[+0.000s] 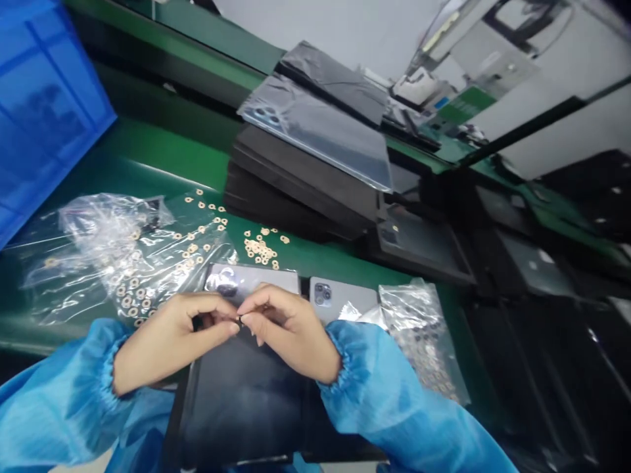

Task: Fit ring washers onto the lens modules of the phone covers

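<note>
My left hand (180,338) and my right hand (296,335) meet fingertip to fingertip above a dark flat panel (241,394). Both pinch a tiny dark part (240,320), too small to name and mostly covered by the fingers. Just behind the hands lies a grey phone back cover (276,279) with a camera cutout, partly hidden by my fingers. To its right is a second grey phone back cover (345,295) with several camera rings. Beyond the hands, small gold-coloured rings (259,248) lie in a loose pile.
A clear plastic bag (108,230) with more rings spreads on the green mat at left. Another bag of small parts (424,328) lies right. Black trays (296,177) are stacked behind, a wrapped phone cover (320,131) on top. A blue crate (44,98) stands far left.
</note>
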`<state>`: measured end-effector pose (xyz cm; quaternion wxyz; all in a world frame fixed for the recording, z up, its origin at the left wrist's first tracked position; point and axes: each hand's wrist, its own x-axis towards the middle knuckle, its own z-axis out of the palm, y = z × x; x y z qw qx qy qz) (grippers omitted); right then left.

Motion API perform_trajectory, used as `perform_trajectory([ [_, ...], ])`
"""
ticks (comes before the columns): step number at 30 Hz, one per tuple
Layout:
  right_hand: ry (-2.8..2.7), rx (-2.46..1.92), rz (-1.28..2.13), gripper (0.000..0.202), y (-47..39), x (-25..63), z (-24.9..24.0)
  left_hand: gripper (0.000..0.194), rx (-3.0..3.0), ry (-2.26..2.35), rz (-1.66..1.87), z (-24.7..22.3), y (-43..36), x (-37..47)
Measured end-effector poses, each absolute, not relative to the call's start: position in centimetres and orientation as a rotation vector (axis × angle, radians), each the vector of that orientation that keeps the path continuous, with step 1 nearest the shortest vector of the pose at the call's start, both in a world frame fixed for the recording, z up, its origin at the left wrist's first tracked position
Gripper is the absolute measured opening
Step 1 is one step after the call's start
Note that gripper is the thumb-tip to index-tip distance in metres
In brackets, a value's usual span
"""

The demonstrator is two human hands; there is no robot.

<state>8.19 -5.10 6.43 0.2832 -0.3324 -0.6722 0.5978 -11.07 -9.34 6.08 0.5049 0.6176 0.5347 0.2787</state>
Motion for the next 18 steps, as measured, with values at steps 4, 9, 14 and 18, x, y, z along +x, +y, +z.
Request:
perform_trajectory([
  [4, -1.949, -0.906, 1.284, 0.004, -5.3, 10.9, 6.2, 0.021, 1.553, 1.267, 0.646, 6.9, -8.1, -8.6],
  [9, -2.042, -0.83, 1.083, 0.009, -5.3, 13.9, 5.9, 0.02, 1.547, 1.177, 0.555, 7.4, -6.9, -6.3],
  [14, -2.357, -0.576, 0.65, 0.018, -5.7, 17.0, 6.9, 0.013, 1.258, 0.974, 0.316, 6.9, -6.1, -3.7],
  [18, -2.365, -0.598, 0.362, 0.02, -4.8, 19.6, 7.1, 0.014, 1.407, 0.998, 0.321, 6.6, -3.4, -2.8],
])
